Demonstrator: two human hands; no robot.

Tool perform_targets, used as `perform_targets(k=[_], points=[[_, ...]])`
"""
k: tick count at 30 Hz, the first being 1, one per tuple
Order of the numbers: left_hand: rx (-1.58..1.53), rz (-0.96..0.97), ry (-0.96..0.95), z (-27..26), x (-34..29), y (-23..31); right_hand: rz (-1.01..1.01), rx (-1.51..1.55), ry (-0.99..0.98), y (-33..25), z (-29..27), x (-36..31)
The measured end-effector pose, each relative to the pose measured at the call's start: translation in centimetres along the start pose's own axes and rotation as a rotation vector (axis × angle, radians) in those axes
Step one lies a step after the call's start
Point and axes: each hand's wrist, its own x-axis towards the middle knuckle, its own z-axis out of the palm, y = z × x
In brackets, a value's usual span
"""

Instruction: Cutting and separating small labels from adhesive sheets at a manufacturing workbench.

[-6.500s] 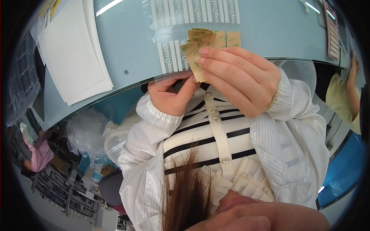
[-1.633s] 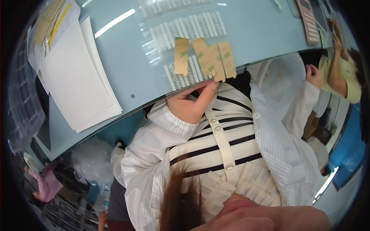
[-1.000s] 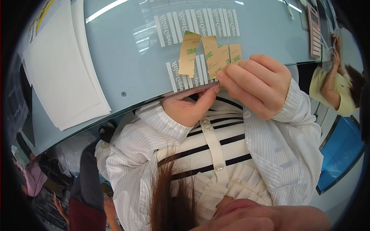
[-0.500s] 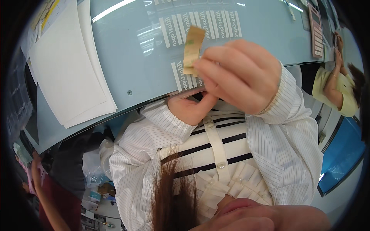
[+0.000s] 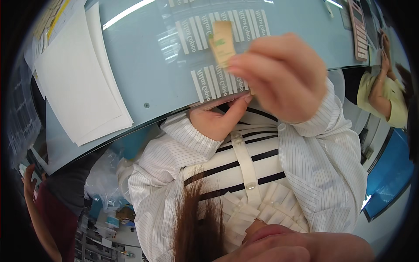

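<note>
My right hand [image 5: 288,78], slightly blurred, is raised over the near part of the table. It pinches one end of a short tan paper strip [image 5: 223,43] with green marks, whose other end sticks up and away from the fingers. Beneath it lies a clear sheet [image 5: 220,83] carrying rows of narrow white strips and white lettering. At the table's front edge my left hand [image 5: 218,122] is closed on the sheet's near edge, thumb on top. Its other fingers are mostly hidden.
White paper sheets [image 5: 78,78] lie stacked on the left of the glass-topped table [image 5: 139,56]. A pink calculator [image 5: 358,32] is at the far right. One person in yellow [image 5: 375,94] sits to the right; another person's arm [image 5: 37,214] shows at lower left.
My right hand has moved slightly up and to the right, turning the tan strip so its green marks show more. My left hand stays at the table edge.
</note>
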Motion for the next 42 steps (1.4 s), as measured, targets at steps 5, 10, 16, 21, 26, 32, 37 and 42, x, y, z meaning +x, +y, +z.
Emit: perform_targets(k=[5, 10, 16, 21, 26, 32, 37, 42], points=[[0.011, 0.033, 0.019, -0.1, 0.3, -0.5, 0.068, -0.085, 0.061, 0.1, -3.3, -2.4], [-0.029, -0.007, 0.001, -0.3, 0.3, -0.7, -0.086, -0.084, -0.114, 0.5, -1.7, -5.0], [0.015, -0.018, 0.023, -0.6, 0.2, -0.5, -0.141, -0.074, -0.109, 0.4, -1.1, -4.6], [0.032, -0.017, 0.049, -0.8, -0.1, -1.0, -0.262, -0.101, -0.125, 0.6, -0.4, -4.9], [0.053, -0.053, 0.044, -1.0, 0.1, -1.0, -0.048, 0.144, -0.034, 1.9, 0.0, -3.7], [0.056, -0.031, 0.092, -0.9, 0.4, -1.1, 0.240, 0.123, 0.202, 2.5, -2.7, -4.1], [-0.017, -0.045, 0.100, -0.4, 0.5, -0.6, -0.083, 0.043, 0.042, 2.4, -1.0, -6.6], [-0.040, -0.088, 0.088, -0.5, 0.4, -0.1, -0.172, -0.068, 0.004, 2.4, -0.2, -7.1]])
